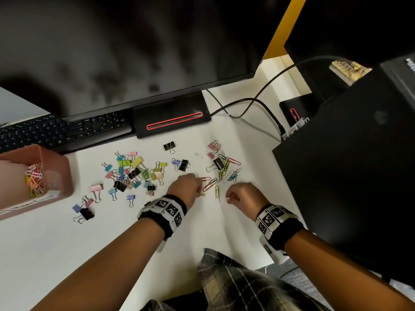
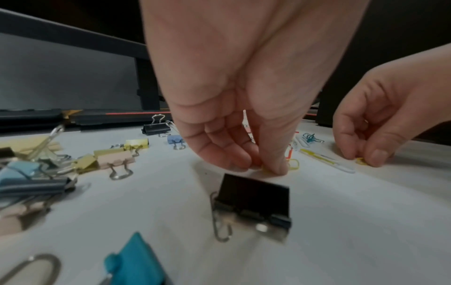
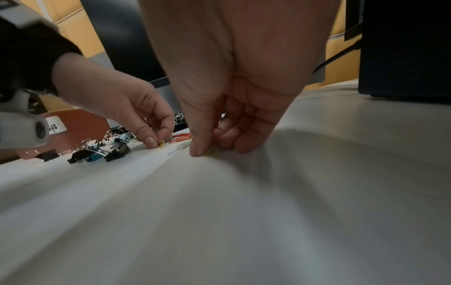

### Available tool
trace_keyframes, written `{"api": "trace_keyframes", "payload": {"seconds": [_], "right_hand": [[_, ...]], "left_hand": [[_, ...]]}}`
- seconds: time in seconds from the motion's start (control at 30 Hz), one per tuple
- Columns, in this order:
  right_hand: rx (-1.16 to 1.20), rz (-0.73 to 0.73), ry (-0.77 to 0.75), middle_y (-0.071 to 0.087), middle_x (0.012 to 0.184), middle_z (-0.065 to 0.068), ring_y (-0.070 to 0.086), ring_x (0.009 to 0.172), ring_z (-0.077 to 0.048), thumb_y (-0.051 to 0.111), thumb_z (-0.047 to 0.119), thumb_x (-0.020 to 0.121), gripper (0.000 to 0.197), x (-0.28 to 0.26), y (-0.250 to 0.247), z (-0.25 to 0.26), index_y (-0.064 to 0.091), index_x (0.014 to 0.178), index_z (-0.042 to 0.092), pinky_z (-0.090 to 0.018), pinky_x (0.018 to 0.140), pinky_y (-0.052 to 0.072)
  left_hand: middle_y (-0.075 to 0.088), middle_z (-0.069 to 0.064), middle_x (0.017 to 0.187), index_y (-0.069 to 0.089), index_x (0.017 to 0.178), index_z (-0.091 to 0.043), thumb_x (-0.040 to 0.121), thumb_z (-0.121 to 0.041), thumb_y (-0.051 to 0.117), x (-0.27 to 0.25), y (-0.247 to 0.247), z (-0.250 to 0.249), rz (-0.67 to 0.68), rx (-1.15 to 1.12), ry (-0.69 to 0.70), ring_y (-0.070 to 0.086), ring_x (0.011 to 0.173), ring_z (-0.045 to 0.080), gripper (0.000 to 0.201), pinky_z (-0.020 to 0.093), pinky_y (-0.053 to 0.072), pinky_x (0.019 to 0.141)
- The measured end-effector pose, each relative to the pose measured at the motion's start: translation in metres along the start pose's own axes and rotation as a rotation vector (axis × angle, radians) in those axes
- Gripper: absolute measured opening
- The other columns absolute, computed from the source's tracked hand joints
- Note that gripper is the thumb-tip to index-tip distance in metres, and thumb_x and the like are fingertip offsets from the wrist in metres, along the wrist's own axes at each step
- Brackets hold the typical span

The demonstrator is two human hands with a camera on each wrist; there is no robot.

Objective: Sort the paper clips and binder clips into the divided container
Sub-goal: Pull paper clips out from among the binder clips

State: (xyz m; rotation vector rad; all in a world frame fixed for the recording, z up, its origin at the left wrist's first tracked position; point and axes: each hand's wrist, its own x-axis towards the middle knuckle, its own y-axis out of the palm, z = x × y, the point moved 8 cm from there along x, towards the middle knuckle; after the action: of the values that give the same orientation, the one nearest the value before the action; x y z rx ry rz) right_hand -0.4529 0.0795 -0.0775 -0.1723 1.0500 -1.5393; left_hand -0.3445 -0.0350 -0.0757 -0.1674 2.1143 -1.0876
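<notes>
White desk [image 1: 235,221]: both hands' fingers [image 2: 275,165] pinch (seemingly yellow) paper clips [image 1: 202,194].

I see a white desk [image 1: 67,254], dark monitor [image 1: 123,46] over a black keyboard [image 1: 56,131], black tower [image 1: 350,164] right, yellow wall strip [image 1: 283,23] behind.

Landmark: monitor base [image 1: 171,116] on counter [image 1: 67,243]. Keyboard [image 1: 56,131] left of base. Container [image 1: 33,176] far left of base, nearer person, paper clips [image 1: 34,179] in it. Binder clips [image 1: 134,173] scattered before base, leftward. Loose paper clips [image 1: 224,173] before base, rightward. Hands before base, nearer person than clips: left hand [image 1: 186,187], right hand [image 1: 244,195]. Cables [image 1: 247,102] right of base.
</notes>
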Motion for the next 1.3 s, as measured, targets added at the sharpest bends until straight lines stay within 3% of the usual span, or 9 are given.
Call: {"api": "trace_keyframes", "payload": {"seconds": [0.1,0.2,0.37,0.47,0.63,0.77,0.87,1.13,1.3], "right_hand": [[-0.104,-0.030,-0.068,0.065,0.092,-0.005,0.060,0.089,-0.022,0.063,0.014,0.083,0.008,-0.001,-0.005,0.004,0.071,0.084,0.013,-0.027,0.076,0.048],[-0.159,-0.195,-0.098,0.059,0.102,-0.006,0.053,0.098,-0.025,0.068,0.015,0.078,0.005,0.003,-0.027,0.002,0.070,0.073,0.016,-0.032,0.084,0.046],[-0.149,-0.155,-0.166,0.041,0.145,-0.006,0.033,0.135,-0.026,0.073,0.013,0.074,0.006,0.026,-0.036,0.003,0.070,0.069,0.014,-0.029,0.104,0.024],[-0.132,-0.109,-0.183,0.046,0.142,-0.004,0.040,0.130,-0.026,0.070,0.013,0.076,0.005,0.037,-0.033,0.008,0.072,0.071,0.015,-0.033,0.105,0.030],[-0.086,-0.154,-0.194,0.064,0.112,-0.007,0.054,0.104,-0.029,0.067,0.006,0.077,0.004,0.044,-0.030,0.018,0.071,0.077,0.008,-0.028,0.089,0.036],[-0.042,-0.173,-0.216,0.067,0.088,-0.011,0.058,0.087,-0.032,0.065,0.000,0.076,0.006,0.042,-0.028,0.022,0.068,0.076,0.005,-0.031,0.078,0.042],[-0.041,-0.166,-0.156,0.067,0.088,-0.011,0.056,0.090,-0.029,0.065,0.004,0.079,0.005,0.043,-0.031,0.024,0.066,0.083,0.006,-0.033,0.077,0.042],[-0.087,-0.071,-0.023,0.068,0.101,-0.013,0.060,0.097,-0.028,0.066,0.013,0.082,0.022,0.052,-0.032,0.026,0.065,0.103,0.008,-0.031,0.082,0.043],[-0.114,-0.051,0.033,0.066,0.103,-0.015,0.060,0.095,-0.029,0.065,0.014,0.082,0.022,0.056,-0.031,0.027,0.066,0.103,0.007,-0.030,0.079,0.043]], "left_hand": [[0.057,0.005,0.092,0.061,0.091,-0.012,0.087,-0.010,0.054,-0.004,-0.004,-0.001,-0.031,-0.077,0.036,0.057,0.088,0.025,0.009,0.028,0.044,0.075],[0.056,0.000,0.084,0.058,0.102,-0.015,0.085,-0.007,0.056,-0.007,-0.012,-0.003,-0.133,-0.211,0.072,0.054,0.079,0.019,0.019,0.025,0.042,0.071],[0.051,-0.001,0.110,0.068,0.080,-0.021,0.081,-0.021,0.064,-0.001,-0.014,-0.011,-0.236,-0.148,0.036,0.050,0.102,0.020,0.004,0.034,0.047,0.086],[0.045,0.000,0.122,0.068,0.074,-0.019,0.080,-0.019,0.064,0.002,-0.003,-0.015,-0.200,-0.110,0.000,0.045,0.108,0.022,0.007,0.034,0.045,0.086],[0.053,0.011,0.103,0.061,0.085,-0.005,0.081,0.003,0.051,0.010,-0.004,-0.018,-0.226,-0.117,0.022,0.050,0.095,0.028,0.013,0.037,0.047,0.078],[0.058,0.013,0.094,0.057,0.093,-0.006,0.085,-0.001,0.053,0.017,-0.010,-0.010,-0.267,-0.175,-0.009,0.053,0.091,0.029,0.011,0.035,0.044,0.074],[0.059,0.012,0.099,0.055,0.106,-0.007,0.087,-0.008,0.057,0.020,-0.009,-0.007,-0.245,-0.206,-0.034,0.054,0.095,0.028,0.019,0.030,0.041,0.076],[0.056,0.015,0.103,0.063,0.105,-0.007,0.089,-0.008,0.051,0.022,-0.005,-0.007,-0.232,-0.137,-0.019,0.053,0.099,0.030,0.020,0.033,0.044,0.082],[0.051,0.011,0.104,0.060,0.103,-0.007,0.088,-0.006,0.051,0.020,-0.005,-0.008,-0.265,-0.102,0.009,0.050,0.097,0.027,0.017,0.032,0.044,0.078]]}}
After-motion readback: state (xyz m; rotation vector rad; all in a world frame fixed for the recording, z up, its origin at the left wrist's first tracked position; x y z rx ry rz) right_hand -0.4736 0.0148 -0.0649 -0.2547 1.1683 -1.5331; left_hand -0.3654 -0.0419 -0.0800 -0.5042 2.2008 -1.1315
